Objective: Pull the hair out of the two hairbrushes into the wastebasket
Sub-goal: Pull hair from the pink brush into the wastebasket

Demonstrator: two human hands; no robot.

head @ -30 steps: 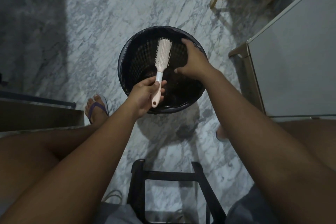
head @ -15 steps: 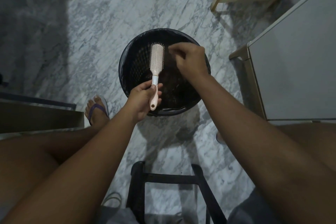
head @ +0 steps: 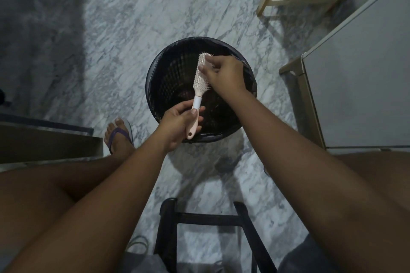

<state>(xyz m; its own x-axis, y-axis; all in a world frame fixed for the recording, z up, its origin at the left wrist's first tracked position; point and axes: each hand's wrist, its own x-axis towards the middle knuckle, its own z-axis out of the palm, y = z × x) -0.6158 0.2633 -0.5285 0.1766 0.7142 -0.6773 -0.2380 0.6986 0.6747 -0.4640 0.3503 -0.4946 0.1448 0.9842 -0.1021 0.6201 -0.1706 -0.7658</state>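
A pale pink hairbrush [head: 199, 77] with a white neck is held over the round black wastebasket [head: 155, 77], which has a dark liner and dark hair at its bottom. My left hand [head: 179, 122] grips the brush by its handle, head pointing away from me and bristles turned to the right. My right hand [head: 224, 73] rests against the bristles near the brush's tip, fingers pinched together there. Whether any hair is between the fingers is too small to tell. Only one hairbrush is in view.
The basket stands on a grey marble floor. A white cabinet [head: 359, 77] is at the right, wooden furniture legs [head: 288, 0] at the far right, a dark ledge [head: 44, 139] at the left. A black stool frame [head: 199, 228] sits between my knees; my sandalled foot [head: 119, 137] is left of the basket.
My right hand has come from the basket's right side onto the bristles at the brush's tip. The left hand has rolled the brush so the bristles face right.
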